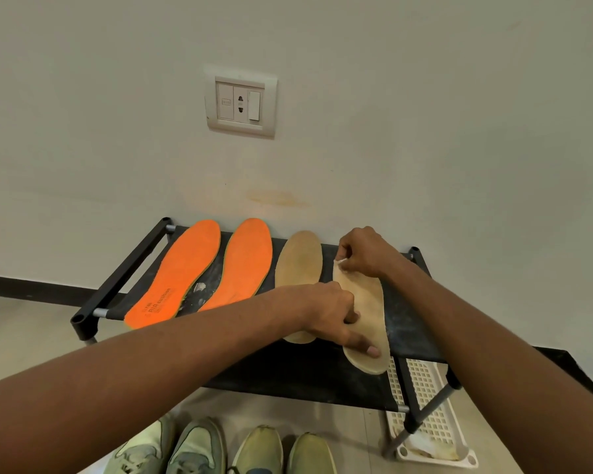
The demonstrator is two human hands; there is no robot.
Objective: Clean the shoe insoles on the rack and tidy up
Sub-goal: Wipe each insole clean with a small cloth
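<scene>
Head view, left to right: two orange insoles [199, 271] lie side by side on the black rack [308, 371], then a tan insole [298, 258] beside them. My left hand [336, 313] presses the heel half of the last tan insole [367, 302] — index finger stretched out flat on it, the others curled against it. My right hand [363, 251] pinches a small white wipe [339, 263] at that insole's toe end. Below the rack stand greenish shoes [226, 446] — a white basket [428, 412] sits at the right.

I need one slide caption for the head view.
Left hand steadies beige insole while right hand wipes it.
</scene>
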